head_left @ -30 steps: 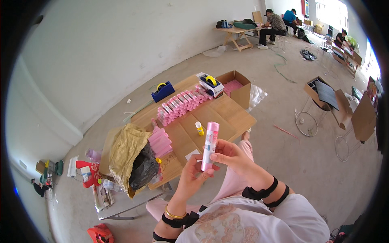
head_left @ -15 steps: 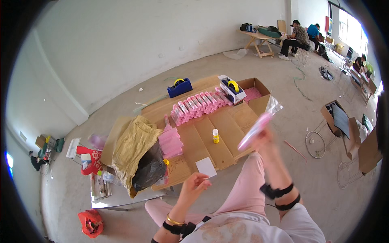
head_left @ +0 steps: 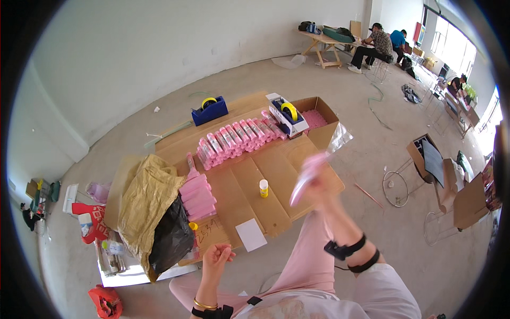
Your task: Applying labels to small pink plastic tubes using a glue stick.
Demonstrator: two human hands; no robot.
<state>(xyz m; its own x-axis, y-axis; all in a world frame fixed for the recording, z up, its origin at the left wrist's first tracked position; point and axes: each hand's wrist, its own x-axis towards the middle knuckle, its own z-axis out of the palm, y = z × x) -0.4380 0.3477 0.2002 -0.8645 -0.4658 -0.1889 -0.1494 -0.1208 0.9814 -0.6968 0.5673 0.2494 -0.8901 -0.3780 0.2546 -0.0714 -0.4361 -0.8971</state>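
Observation:
My right hand (head_left: 319, 190), blurred by motion, is closed round a pink item in a clear plastic bag (head_left: 308, 175). It hangs in the air over the right side of the cardboard-covered table, and the bag's loose clear end (head_left: 340, 137) sticks out beyond it. My left hand (head_left: 217, 257) is raised near the table's front edge with curled fingers and nothing visible in them. Just right of it lies a white card (head_left: 251, 235). A glue stick (head_left: 264, 189) with yellow body and white cap stands upright on the cardboard (head_left: 239, 183).
Pink rolled packs (head_left: 239, 137) are stacked at the table's back, with more pink pieces (head_left: 197, 196) on the left. Blue tape dispensers (head_left: 210, 112) (head_left: 289, 114) and an open carton (head_left: 324, 130) stand behind. Crumpled brown paper (head_left: 149, 196) and a black bag (head_left: 172, 239) lie left.
My right hand has swung a little left and lower with the bagged pink item. My left hand's fingers have curled in more. The whole view has shifted, moving the table leftward.

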